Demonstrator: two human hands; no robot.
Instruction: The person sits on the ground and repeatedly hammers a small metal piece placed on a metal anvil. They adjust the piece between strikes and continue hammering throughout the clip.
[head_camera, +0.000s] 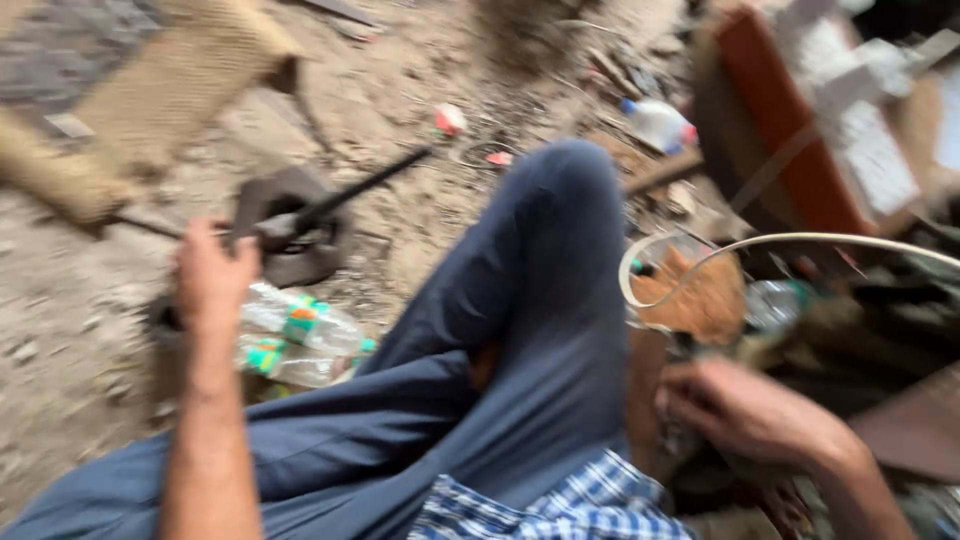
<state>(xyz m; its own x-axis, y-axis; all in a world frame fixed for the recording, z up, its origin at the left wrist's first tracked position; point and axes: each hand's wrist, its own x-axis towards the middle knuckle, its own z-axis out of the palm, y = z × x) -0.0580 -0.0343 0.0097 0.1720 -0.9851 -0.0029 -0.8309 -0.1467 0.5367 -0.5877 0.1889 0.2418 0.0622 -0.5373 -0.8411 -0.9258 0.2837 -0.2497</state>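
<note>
The whole view is motion-blurred. My left hand (212, 278) reaches out over the dirt floor, its fingers at the edge of a dark metal tool (290, 235) with a thin black rod (370, 185). The blur hides whether it grips anything. Just beside its wrist lie two clear plastic bottles (300, 322) with green and orange labels. My right hand (745, 410) is low at the right with curled fingers, below a thin pale cane strip (700, 262) that loops and runs off to the right. My crossed legs in dark blue trousers (540, 300) fill the middle.
A woven cane stool or frame (170, 90) stands at the upper left. Another plastic bottle (658, 122) and small red scraps (450, 118) lie on the dirt. A red-brown wooden piece (790, 130) and cluttered scrap sit at the right.
</note>
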